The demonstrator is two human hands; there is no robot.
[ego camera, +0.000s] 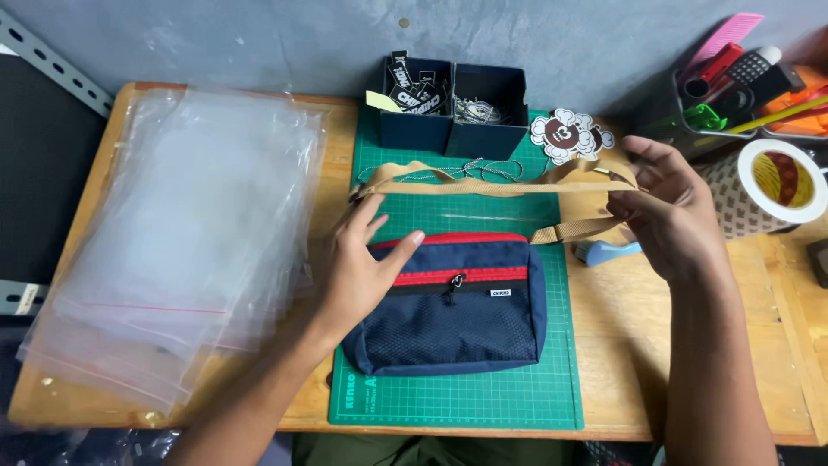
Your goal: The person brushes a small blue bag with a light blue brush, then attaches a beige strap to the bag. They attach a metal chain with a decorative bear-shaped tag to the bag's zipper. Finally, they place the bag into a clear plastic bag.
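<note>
A navy pouch bag (461, 315) with red zip trim and a mesh front lies on a green cutting mat (483, 397). Its tan webbing strap (483, 183) stretches across the mat above it. My left hand (362, 263) rests flat on the bag's upper left corner, fingers spread and touching the strap's left end. My right hand (660, 211) pinches the strap's right end, where it folds back toward the bag.
A stack of clear zip bags (181, 233) covers the left of the wooden table (621, 345). Two dark boxes (453, 103) with tags and chains stand at the back. A cartoon sticker (569, 134), tape roll (780, 181), tool holder (733, 82) and small blue item (604, 252) sit on the right.
</note>
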